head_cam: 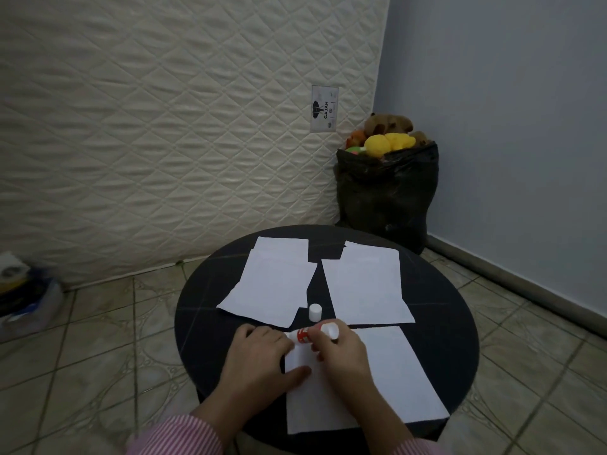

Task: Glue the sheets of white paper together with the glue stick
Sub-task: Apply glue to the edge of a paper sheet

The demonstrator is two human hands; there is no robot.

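Observation:
A white sheet of paper [394, 372] lies nearest me on the round black table [203, 339]. My left hand [259, 356] rests on its upper left corner, fingers spread flat, thumb on the paper. My right hand [341, 353] grips a red and white glue stick [312, 333], held sideways at the sheet's top edge. Its white cap [315, 312] stands upright just beyond. Two more white stacks of paper lie farther back, one on the left [272, 280] and one on the right [364, 284].
A quilted mattress [164, 126] leans against the wall behind the table. A black bag [387, 195] full of plush toys stands in the corner. A bundle of bags [26, 297] lies on the tiled floor at the left.

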